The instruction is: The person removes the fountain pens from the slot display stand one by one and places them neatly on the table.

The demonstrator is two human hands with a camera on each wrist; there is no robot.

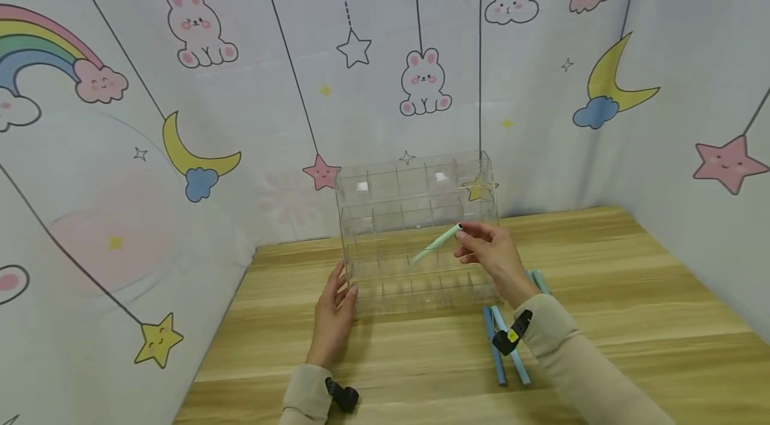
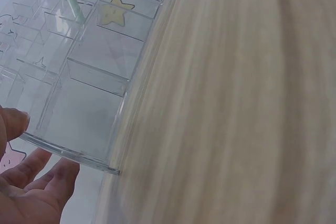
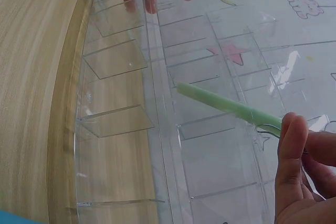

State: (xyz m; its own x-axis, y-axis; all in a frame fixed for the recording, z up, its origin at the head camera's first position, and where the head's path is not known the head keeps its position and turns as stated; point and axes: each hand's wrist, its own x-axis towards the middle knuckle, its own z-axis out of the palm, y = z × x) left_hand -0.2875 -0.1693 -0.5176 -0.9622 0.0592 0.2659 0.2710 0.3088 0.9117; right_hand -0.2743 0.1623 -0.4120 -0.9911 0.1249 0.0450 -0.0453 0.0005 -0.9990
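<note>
A clear acrylic organizer [image 1: 394, 281] with several tiers of small compartments stands on the table. My left hand [image 1: 333, 318] grips its left side near the bottom; in the left wrist view the thumb [image 2: 14, 121] lies in front of the side wall and the fingers go behind it. Between the thumb and fingertips of my right hand [image 1: 493, 254], a light green pen [image 1: 436, 243] is pinched by its upper end. It slants down to the left, its lower end at a compartment in one of the lower tiers. In the right wrist view the pen [image 3: 220, 105] overlaps the dividers.
A dark blue pen [image 1: 496, 348] and a light blue pen [image 1: 512, 348] lie on the wooden table [image 1: 421, 365], in front of the organizer's right end. Another green pen [image 1: 541, 282] shows partly behind the right wrist. A patterned curtain [image 1: 385, 124] hangs behind the table.
</note>
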